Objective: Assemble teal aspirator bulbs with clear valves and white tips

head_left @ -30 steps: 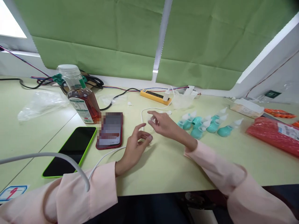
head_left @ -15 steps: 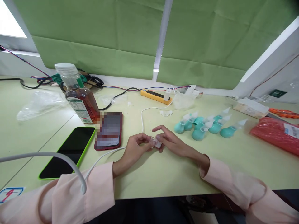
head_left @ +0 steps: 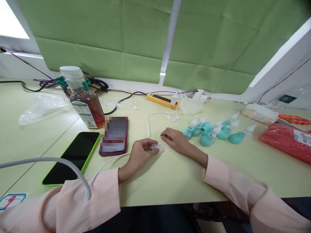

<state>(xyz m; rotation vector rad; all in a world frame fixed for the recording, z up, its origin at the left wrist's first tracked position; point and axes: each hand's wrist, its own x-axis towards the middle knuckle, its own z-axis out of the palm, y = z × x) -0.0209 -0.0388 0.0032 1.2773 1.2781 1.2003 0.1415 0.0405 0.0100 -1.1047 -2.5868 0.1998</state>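
Left hand [head_left: 141, 152] pinches one clear piece [head_left: 157, 148] low over the table [head_left: 167, 181], near side, long axis roughly left-right, free end toward the right hand [head_left: 176, 139], which rests just right and slightly farther, curled, contents indiscernible, left of teal bulbs [head_left: 206, 140].

The left sleeve [head_left: 70, 200] and right sleeve [head_left: 233, 184] are pale pink, plain and loose, with folds and wide cuffs [head_left: 111, 191]. The left hand [head_left: 141, 155] and right hand [head_left: 178, 141] are bare.

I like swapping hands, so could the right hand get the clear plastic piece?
Probably yes: the right hand is close, and the clear plastic piece pokes out of the left hand with nothing seen between.
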